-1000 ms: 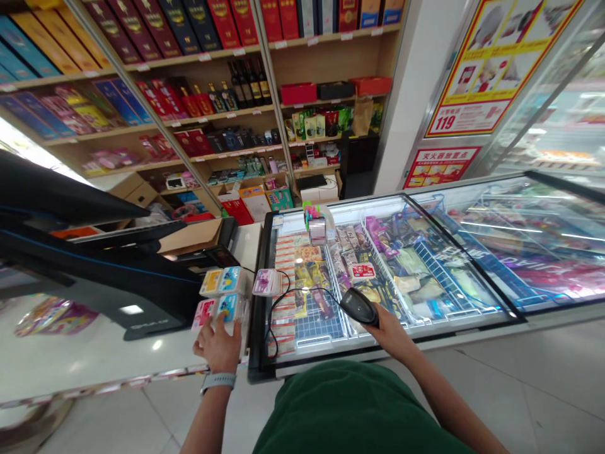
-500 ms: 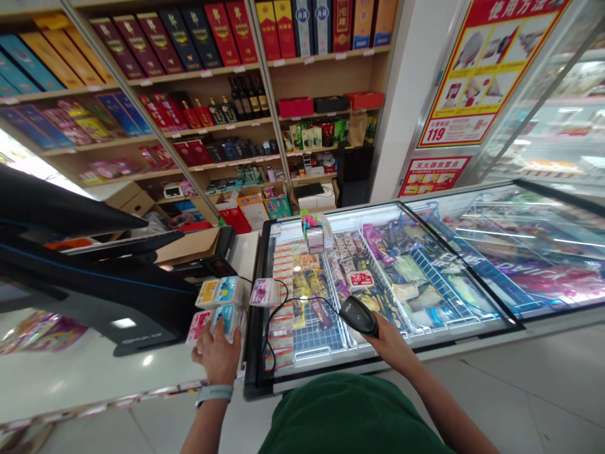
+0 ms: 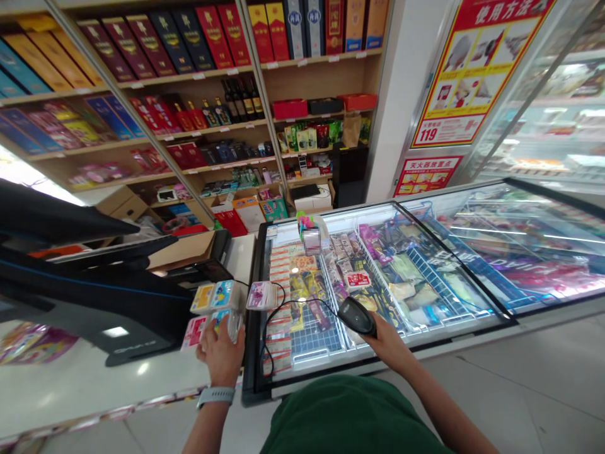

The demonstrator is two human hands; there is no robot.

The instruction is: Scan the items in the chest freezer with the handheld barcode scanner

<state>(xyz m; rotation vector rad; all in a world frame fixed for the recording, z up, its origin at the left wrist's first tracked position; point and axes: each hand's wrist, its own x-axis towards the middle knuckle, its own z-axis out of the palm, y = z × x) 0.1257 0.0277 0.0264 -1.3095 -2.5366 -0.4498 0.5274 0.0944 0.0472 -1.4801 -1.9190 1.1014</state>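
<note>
My right hand (image 3: 382,337) is wrapped round a black handheld scanner (image 3: 355,315), held over the glass freezer lid; its cable loops to the left. My left hand (image 3: 221,353) rests with bent fingers around a blue-labelled pack (image 3: 225,320) in a group of small square packs at the counter's edge. Beside it lie a pink pack (image 3: 193,333), a yellow pack (image 3: 203,298) and another blue pack (image 3: 224,294). A purple-labelled stack (image 3: 261,295) sits on the freezer's left edge. On the glass lies a red-and-white card (image 3: 358,279).
The chest freezer (image 3: 378,366) holds baskets of packaged goods. A black monitor (image 3: 118,315) stands on the counter (image 3: 137,384) at the left. Behind are shelves (image 3: 208,72) of boxes and bottles.
My left hand has shifted slightly right, its fingers drawn closer round the blue-labelled pack. The pink pack shows more. The view has moved a little; my right hand still holds the scanner.
</note>
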